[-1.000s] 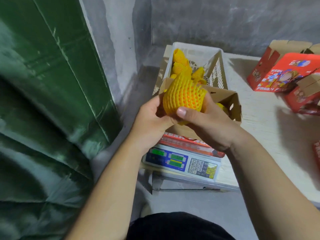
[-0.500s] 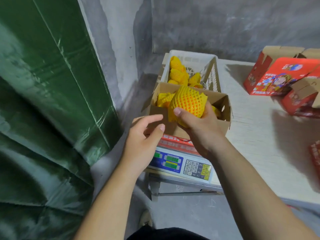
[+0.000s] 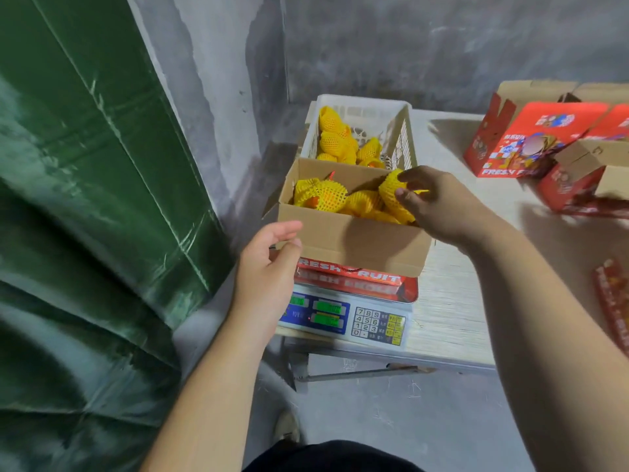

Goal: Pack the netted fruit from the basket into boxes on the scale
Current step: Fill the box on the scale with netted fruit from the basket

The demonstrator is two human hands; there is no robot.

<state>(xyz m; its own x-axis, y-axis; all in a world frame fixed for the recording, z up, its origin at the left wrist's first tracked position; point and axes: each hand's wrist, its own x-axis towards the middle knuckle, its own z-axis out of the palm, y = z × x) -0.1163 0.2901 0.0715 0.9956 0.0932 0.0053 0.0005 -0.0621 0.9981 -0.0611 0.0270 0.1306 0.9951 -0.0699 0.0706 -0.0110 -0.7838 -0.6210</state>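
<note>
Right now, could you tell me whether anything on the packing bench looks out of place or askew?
Mostly tidy. The open box sits squarely on the scale. The only untidy spot is the far right, where empty red cartons lie tipped and overlapping on the table. Nothing looks spilled.

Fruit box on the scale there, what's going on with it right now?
A person is packing netted fruit into the open cardboard box that sits on the scale. The right hand is setting a yellow netted fruit into the box's right end, beside others already inside. The left hand is open and empty at the box's near left corner. More netted fruit waits in the white basket behind.
</note>
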